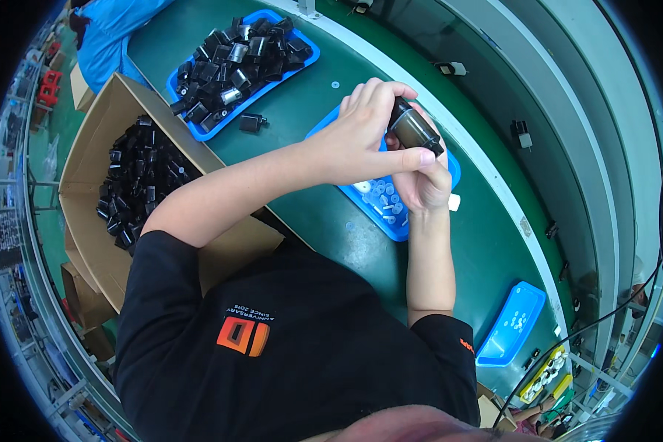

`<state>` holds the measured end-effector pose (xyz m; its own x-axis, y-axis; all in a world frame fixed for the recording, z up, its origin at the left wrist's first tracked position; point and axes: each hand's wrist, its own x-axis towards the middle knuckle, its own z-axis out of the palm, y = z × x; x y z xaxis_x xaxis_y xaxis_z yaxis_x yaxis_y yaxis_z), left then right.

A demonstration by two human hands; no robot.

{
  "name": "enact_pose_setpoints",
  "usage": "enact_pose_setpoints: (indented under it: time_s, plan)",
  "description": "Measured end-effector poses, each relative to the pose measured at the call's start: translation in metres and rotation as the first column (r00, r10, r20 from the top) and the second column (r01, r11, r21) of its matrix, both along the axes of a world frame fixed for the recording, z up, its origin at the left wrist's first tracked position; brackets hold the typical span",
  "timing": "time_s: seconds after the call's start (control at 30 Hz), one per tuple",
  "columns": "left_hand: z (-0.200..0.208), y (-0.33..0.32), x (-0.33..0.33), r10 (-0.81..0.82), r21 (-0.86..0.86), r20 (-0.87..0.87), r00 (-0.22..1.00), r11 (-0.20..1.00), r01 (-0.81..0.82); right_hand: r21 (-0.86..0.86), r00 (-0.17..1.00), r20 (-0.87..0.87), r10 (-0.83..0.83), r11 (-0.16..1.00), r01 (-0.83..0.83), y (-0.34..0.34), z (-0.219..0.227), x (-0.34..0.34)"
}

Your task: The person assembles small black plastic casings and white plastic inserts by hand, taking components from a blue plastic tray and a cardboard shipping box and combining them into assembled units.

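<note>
Both hands hold a dark translucent cylindrical container (414,128) with a black end piece, above a blue tray. My left hand (357,136) is closed around it, its thumb stretched across near the lower end. From the far side, my right hand (426,184) grips it too, with its fingers mostly hidden behind the container. Beneath them, the blue tray (399,234) carries small clear round pieces (392,197) and white bits. A white piece (454,202) shows beside my right wrist.
A blue tray (208,132) heaped with similar dark containers stands at the far left, one loose container (252,123) beside it. To my left, a cardboard box (81,184) holds many black parts. Another blue tray (499,361) lies right. A curved rail (493,173) borders the green table.
</note>
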<state>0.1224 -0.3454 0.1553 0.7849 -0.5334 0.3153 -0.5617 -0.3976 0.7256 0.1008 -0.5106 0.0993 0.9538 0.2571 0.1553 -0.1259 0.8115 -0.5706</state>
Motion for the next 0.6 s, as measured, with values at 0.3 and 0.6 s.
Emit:
enact_pose_setpoints:
  time_s: [0.3,0.6]
  plan:
    - [-0.009,-0.002,0.006,-0.05,-0.122,-0.039,0.998,0.991,0.045,0.021,0.995,0.048,-0.085,0.996,0.084,0.015,-0.002,-0.003]
    - [-0.013,-0.003,0.008,-0.071,-0.333,-0.24,0.968,0.943,-0.013,-0.044,0.996,0.08,0.049,0.998,-0.046,0.005,0.0,0.013]
